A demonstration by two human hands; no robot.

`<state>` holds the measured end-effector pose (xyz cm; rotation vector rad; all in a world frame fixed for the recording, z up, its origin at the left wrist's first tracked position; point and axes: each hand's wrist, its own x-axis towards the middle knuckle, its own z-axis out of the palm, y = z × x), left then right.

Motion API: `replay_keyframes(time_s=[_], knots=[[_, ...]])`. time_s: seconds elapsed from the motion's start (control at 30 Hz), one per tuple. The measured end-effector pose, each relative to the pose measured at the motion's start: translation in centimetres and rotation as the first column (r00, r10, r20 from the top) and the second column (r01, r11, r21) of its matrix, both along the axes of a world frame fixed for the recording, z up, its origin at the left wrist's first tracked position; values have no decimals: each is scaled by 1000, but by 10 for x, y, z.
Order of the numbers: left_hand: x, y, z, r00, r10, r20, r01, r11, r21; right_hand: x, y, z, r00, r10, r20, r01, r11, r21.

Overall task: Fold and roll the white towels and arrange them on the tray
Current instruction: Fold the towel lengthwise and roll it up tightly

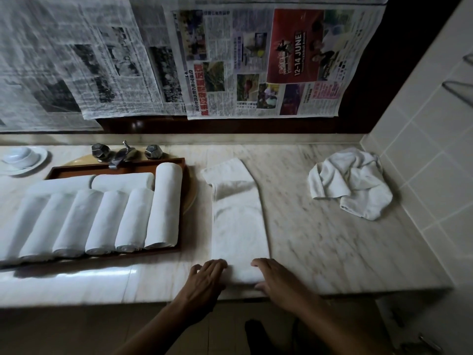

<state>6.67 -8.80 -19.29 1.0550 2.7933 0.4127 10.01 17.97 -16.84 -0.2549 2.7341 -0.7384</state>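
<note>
Left hand (208, 275) and right hand (275, 278) curl round the near end of the folded towel (238, 221); the newspaper (294, 60) behind reads "12-14 JUNE"

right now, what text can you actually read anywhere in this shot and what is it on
"12-14 JUNE": red advert on the right newspaper sheet.
Too blurred to read: red Chinese headlines and small print there.
Blurred, unreadable: left newspaper sheets.
No text: folded towel, rolled towels, tray.
</note>
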Motion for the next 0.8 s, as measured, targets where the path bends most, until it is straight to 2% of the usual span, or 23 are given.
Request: replay_keyframes(time_s=[0.13, 0.23, 0.47, 0.63, 0.73, 0.8], knots=[[6, -9, 3, 999, 3, 43, -9, 990, 142, 1, 7, 3, 998, -7, 58, 9, 1000, -29], [9, -9, 8, 991, 79, 104, -95, 983, 156, -1, 11, 1, 1000, 2, 24, -1, 999, -42], [3, -6, 7, 960, 166, 225, -175, 984, 20, -6, 16, 3, 999, -31, 21, 33, 996, -78], [0, -5, 10, 879, 260, 399, -372, 898, 234, -8, 15, 7, 991, -120, 61, 128, 977, -168], [-5, -2, 13, 833, 300, 465, -451, 855, 256, -12, 11, 3, 989, -150, 2, 148, 976, -162], [-9, 2, 17, 802, 331, 497, -504, 822, 266, -15, 7, -2, 978, -179, -111, 166, 979, -119]])
